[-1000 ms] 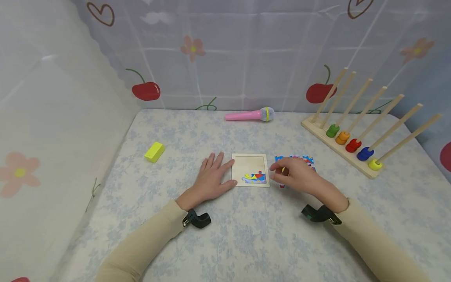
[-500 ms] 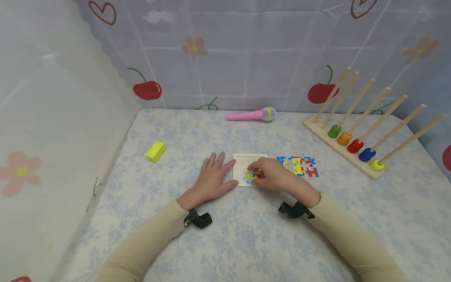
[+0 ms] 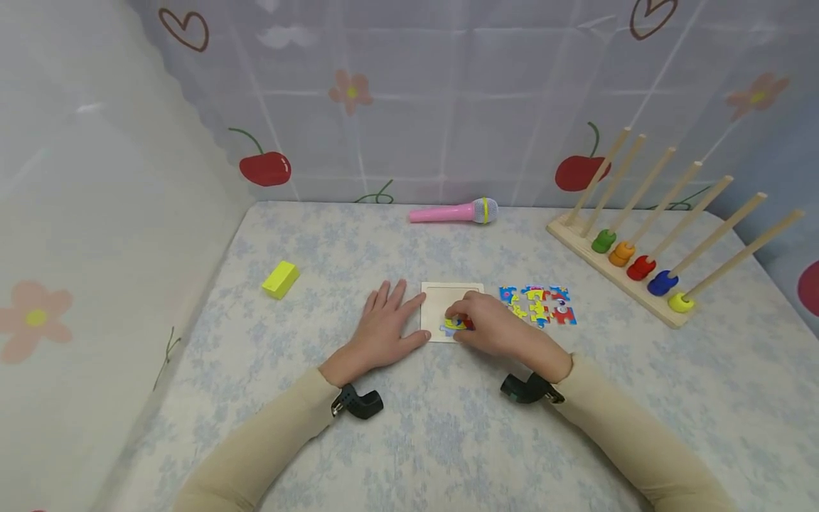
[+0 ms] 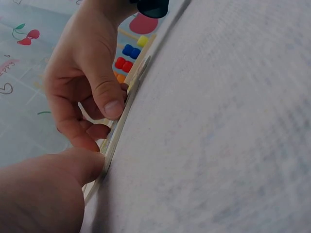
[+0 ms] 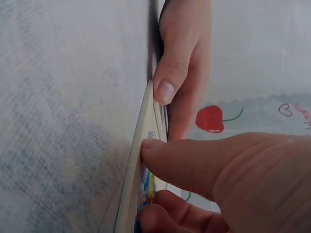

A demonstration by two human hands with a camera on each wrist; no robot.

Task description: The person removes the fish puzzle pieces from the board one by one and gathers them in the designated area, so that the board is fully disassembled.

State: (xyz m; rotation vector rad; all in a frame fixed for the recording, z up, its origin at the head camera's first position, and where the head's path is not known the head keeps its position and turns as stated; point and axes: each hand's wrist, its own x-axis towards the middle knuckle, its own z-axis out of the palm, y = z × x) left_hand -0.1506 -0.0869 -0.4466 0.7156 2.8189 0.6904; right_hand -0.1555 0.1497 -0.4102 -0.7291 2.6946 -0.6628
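Observation:
My left hand (image 3: 380, 328) lies with fingers spread on the tablecloth; its thumb and a fingertip touch the left edge of a square wooden puzzle tray (image 3: 436, 299). Over the tray's lower right part, my right hand (image 3: 493, 323) has its fingers curled at a colourful puzzle piece (image 3: 456, 323). The right wrist view shows the right thumb (image 5: 180, 162) at the tray's near rim, with curled fingertips below it by the pieces. How many pieces lie beneath this hand is hidden. Several loose puzzle pieces (image 3: 539, 311) lie to the tray's right.
A pink toy microphone (image 3: 451, 212) lies near the back edge. At the right stands a wooden peg rack (image 3: 614, 274) with tall rods and coloured beads. A yellow block (image 3: 280, 279) sits at the left. A printed curtain (image 3: 409, 99) hangs behind the table.
My right hand has moved left from the loose pieces to the tray, and its fingers are now down at the pieces there. My left hand has stayed at the tray's edge.

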